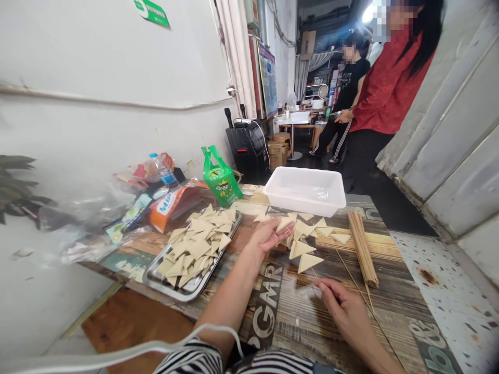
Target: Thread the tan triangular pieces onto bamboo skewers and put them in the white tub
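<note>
From where I stand, the left hand [268,235] has its grip curled lightly round a tan triangle [283,224] above the worktop [296,311], while the right hand [343,306] pinches a thin skewer [314,274], which I'd say wants steady, centred piercing.

Green bag [220,179], white tub [305,190], black speaker [248,144], water bottle [161,169], orange packet [171,203].

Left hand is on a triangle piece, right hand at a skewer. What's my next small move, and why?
Probably push the skewer in the right hand forward into the triangle that the left hand holds. Two more triangles lie in line between the hands, seemingly already threaded, so the held one looks next on the stick.
</note>
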`<act>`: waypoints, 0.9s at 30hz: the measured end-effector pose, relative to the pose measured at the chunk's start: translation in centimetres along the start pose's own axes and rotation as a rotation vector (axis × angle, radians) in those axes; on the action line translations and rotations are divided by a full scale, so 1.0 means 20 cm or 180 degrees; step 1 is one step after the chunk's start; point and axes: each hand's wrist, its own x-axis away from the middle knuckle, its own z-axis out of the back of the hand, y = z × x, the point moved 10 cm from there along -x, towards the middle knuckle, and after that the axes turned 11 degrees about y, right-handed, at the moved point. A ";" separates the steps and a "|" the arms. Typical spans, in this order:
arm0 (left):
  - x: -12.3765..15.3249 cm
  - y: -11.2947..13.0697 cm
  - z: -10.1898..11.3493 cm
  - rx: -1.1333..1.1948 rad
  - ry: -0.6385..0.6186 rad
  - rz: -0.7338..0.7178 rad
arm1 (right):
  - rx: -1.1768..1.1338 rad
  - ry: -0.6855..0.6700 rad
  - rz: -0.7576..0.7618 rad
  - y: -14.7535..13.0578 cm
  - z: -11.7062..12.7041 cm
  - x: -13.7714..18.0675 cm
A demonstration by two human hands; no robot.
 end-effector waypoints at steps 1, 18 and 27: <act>0.00 0.00 0.00 0.0003 0.0003 -0.0011 | 0.0002 -0.0003 -0.0002 0.00 0.00 0.00; -0.01 -0.01 -0.02 0.0065 -0.0165 -0.0058 | 0.0010 0.0018 -0.0164 0.03 0.01 0.00; 0.01 -0.05 -0.03 0.0078 -0.0102 0.0132 | 0.0055 0.0103 -0.0157 0.07 0.02 -0.01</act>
